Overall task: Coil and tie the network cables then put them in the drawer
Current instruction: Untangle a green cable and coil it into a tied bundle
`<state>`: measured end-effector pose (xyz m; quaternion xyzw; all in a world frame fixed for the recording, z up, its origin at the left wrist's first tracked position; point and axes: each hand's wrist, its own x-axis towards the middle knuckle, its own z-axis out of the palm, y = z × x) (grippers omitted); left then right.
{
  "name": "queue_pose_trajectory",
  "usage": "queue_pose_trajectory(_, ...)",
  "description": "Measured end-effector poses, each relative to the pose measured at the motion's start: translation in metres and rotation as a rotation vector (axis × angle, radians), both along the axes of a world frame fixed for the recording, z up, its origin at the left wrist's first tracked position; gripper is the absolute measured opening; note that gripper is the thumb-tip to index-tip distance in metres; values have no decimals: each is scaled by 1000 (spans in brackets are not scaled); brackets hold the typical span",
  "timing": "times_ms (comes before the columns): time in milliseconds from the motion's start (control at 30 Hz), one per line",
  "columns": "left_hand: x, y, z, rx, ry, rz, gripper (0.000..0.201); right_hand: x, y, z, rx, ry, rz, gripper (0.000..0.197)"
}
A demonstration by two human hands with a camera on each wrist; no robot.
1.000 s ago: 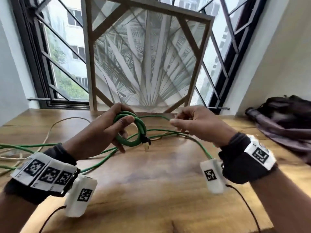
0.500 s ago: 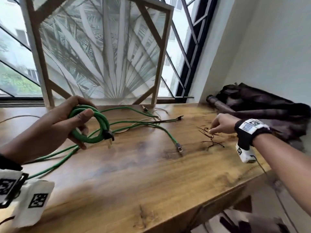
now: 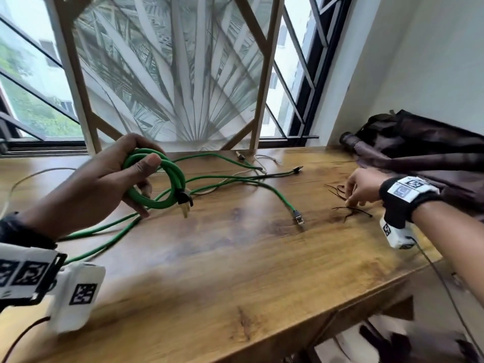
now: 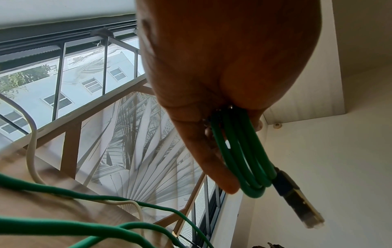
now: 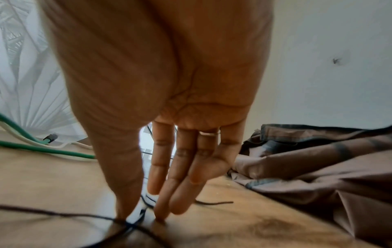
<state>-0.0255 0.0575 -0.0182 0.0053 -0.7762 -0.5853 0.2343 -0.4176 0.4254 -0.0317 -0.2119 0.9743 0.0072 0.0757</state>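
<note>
Two hands split the tying step: left hand [image 3: 104,184] grips the green coil [image 3: 157,179] at nine o'clock; right hand [image 3: 362,187], fingers [image 5: 163,204] straight, touches black ties [image 3: 351,209] at three o'clock on the bench [image 3: 235,271], needing a pinch.

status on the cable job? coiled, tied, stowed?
Done: one green coil wound, gripped in the left hand. In hand: right hand reaching the black ties on the table. Left: tying it, coiling the loose green cable, stowing; no drawer visible.
</note>
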Motion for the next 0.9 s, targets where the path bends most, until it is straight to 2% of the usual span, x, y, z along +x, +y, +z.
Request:
queue_pose_trajectory(133, -1, -1, 0, 8, 0, 1, 73, -1, 4, -3, -125, 7, 17, 19)
queue_pose_trajectory(233, -4, -4, -2, 15, 4, 8, 75, 0, 8, 7, -203, 27, 7, 14)
queue_pose_trajectory(400, -6, -6, -4, 15, 16, 18, 59, 16, -5, 28, -336, -12, 119, 2)
queue_pose_trajectory(467, -6, -7, -5, 8, 20, 18, 54, 24, -18, 33, -323, -1, 166, 4)
queue_pose_trajectory(533, -6, -9, -6, -10, 19, 18, 63, 30, -33, 32, -212, 32, 200, 6)
queue_pose_trajectory(600, -5, -10, -7, -20, 14, 14, 68, 32, -43, 28, -87, 79, 186, 5)
queue_pose_trajectory(667, -6, -10, -8, -29, 16, 14, 65, 29, -46, 20, -40, 132, 140, 5)
queue_pose_trajectory(767, -4, -11, -6, -42, 33, 38, 44, 24, -49, 14, -69, 204, 88, 10)
queue_pose_trajectory(900, -3, -11, -4, -41, 51, 55, 37, 35, -54, 23, -172, 242, 103, 14)
